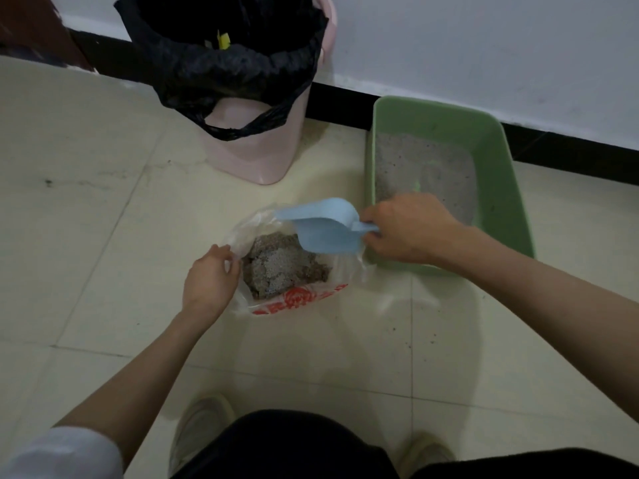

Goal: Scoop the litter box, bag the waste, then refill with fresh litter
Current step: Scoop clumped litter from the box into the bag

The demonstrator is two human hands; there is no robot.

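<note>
**Holding a scoop over an open bag of litter beside the litter tray**

I am crouching on a pale tiled floor [103,236], looking down at my two bare hands. My right hand [411,229] is gripping the short handle of a light blue plastic scoop [321,229], fingers and thumb curled round it. The scoop's bowl is hanging over the mouth of a clear plastic bag with red printing [301,300], which is sitting on the floor in front of me. My left hand [211,280] is pinching the bag's left edge, fingers curled on the film, holding the mouth open. Inside the bag, grey and brownish granular litter [283,267] is lying in a lumpy heap; I cannot tell whether the scoop is carrying anything.

Just right of the bag, touching or nearly touching it, a green rectangular plastic litter tray [498,160] is standing against the wall's black skirting board [345,102]. A thin layer of pale grey litter is covering its bottom, and my right wrist is crossing its near corner. Behind the bag, a pink plastic bin [256,150] is standing near the wall, lined with a black bin bag [224,70] whose handles are drooping down its front. At the lower edge, my dark trousers [294,444] and light shoes [200,426] are showing.
</note>
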